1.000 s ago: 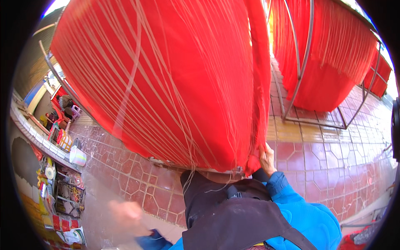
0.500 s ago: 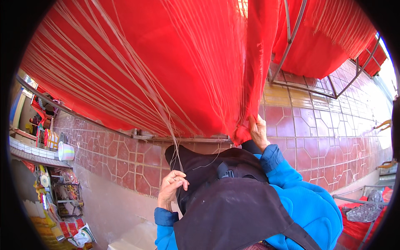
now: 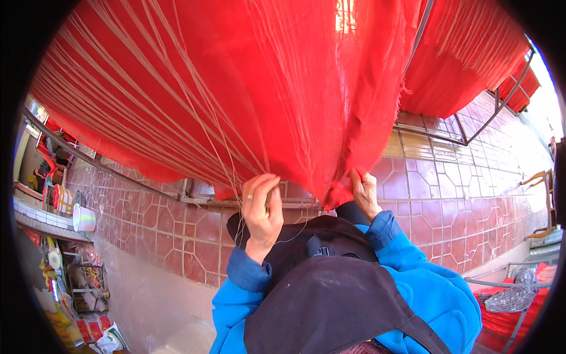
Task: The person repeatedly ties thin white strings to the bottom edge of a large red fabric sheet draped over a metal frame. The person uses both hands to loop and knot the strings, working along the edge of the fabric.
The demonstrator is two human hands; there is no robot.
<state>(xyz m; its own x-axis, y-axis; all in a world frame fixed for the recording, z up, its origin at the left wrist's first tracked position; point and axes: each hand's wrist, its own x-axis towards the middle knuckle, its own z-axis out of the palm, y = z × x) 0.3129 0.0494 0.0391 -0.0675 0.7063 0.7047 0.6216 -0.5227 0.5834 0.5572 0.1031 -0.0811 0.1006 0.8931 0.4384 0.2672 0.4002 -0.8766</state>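
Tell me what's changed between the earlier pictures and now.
The bare left hand, first a blur low on the left, has moved up and rightward to the pale, thin threads hanging at the lower edge of the large red cloth; whether it grips any is unclear. The cloth's right edge, earlier a narrow folded strip, has spread wider. The bare right hand still pinches the cloth near its lower tip.

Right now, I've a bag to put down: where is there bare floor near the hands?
The tiled floor shows bare right of the right hand, below the far red cloth, and between the left hand and the pale bucket. Crowded: ahead of both hands, with near red cloth and pale threads, and at the lower-left shelves.
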